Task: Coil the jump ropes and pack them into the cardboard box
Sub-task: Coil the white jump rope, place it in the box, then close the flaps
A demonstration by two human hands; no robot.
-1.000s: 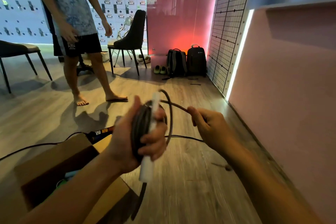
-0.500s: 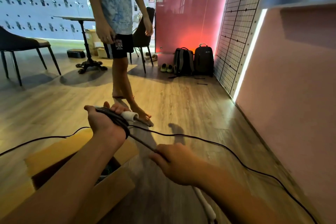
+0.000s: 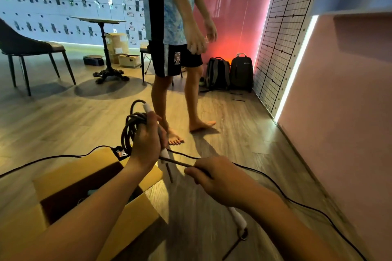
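The rope coil [image 3: 129,129] and a white handle [image 3: 146,108] are gripped in the curled left hand [image 3: 146,144] above the box's [image 3: 70,167] far right corner. The handle's long axis is held nearly upright. A straight strand [image 3: 176,161] is led rightward and pinched in the right hand [image 3: 216,178]. A second handle [image 3: 238,217] is hung below it. Bare floor [image 3: 244,137] is seen right of the box, and bare feet [image 3: 176,139] just beyond it.

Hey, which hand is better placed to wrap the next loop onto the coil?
Right. The right hand pinches the loose rope, while the left hand grips the coil and a white handle.
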